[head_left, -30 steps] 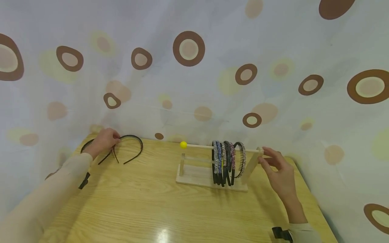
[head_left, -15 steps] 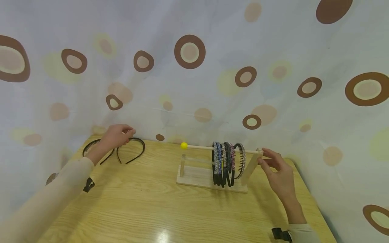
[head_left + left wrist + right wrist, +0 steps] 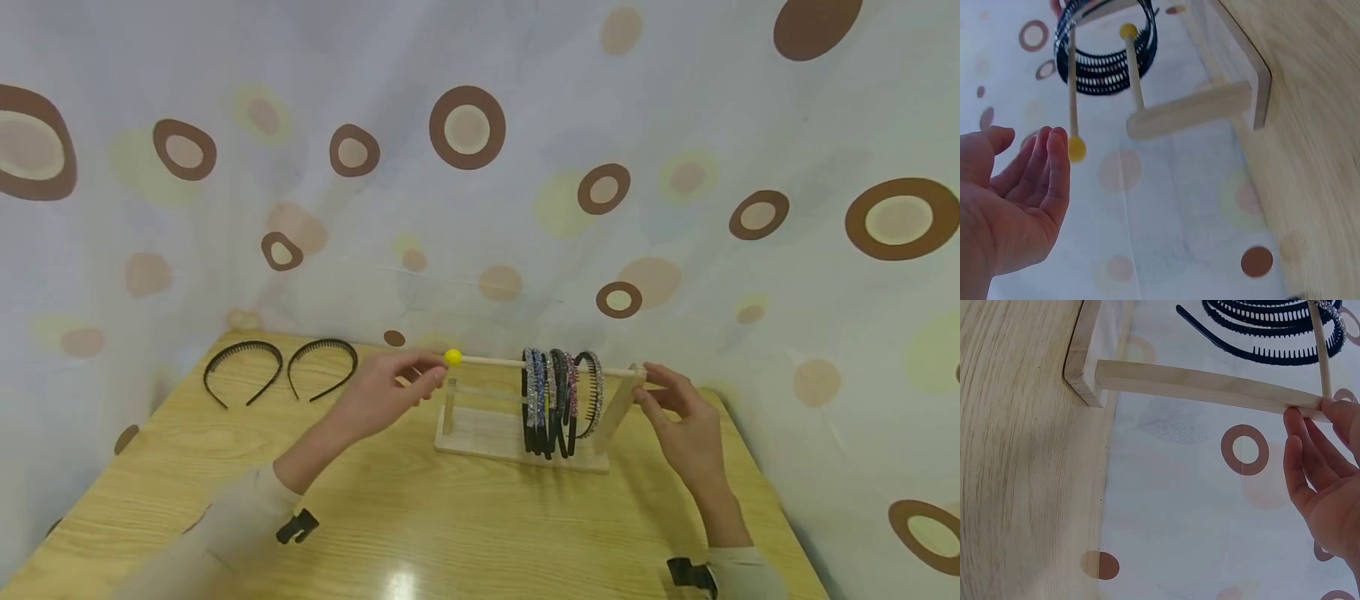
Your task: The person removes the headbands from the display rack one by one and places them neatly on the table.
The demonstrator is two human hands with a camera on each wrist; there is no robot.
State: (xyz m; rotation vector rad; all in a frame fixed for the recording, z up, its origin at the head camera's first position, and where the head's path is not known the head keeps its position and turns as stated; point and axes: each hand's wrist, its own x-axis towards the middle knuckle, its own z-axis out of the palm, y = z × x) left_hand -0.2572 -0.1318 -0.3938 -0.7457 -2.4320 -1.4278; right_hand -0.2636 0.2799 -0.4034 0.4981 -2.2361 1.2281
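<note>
A wooden headband stand (image 3: 480,429) carries several glittery headbands (image 3: 551,400) in silver, blue, black and pink on its long rod. My right hand (image 3: 688,429) pinches the top of the stand's tall wooden post (image 3: 1197,385) between thumb and fingers, where the rod joins it. At the rod's other end is a yellow ball (image 3: 453,357). My left hand (image 3: 386,392) is beside that ball with fingers loosely bent, holding nothing. In the left wrist view, the fingertips (image 3: 1057,140) are right by the ball. Comb teeth line the inside of the hanging bands.
Two plain black headbands, a left one (image 3: 247,344) and a right one (image 3: 327,342), lie at the back left of the wooden table (image 3: 420,525). A shorter post (image 3: 1191,111) bears a lower rod with its own yellow ball (image 3: 1128,30). A spotted cloth (image 3: 465,217) hangs behind.
My left hand has let go at the black headbands, leaving both on the table, and moved right to the rod's yellow ball. My right hand has stayed on the post.
</note>
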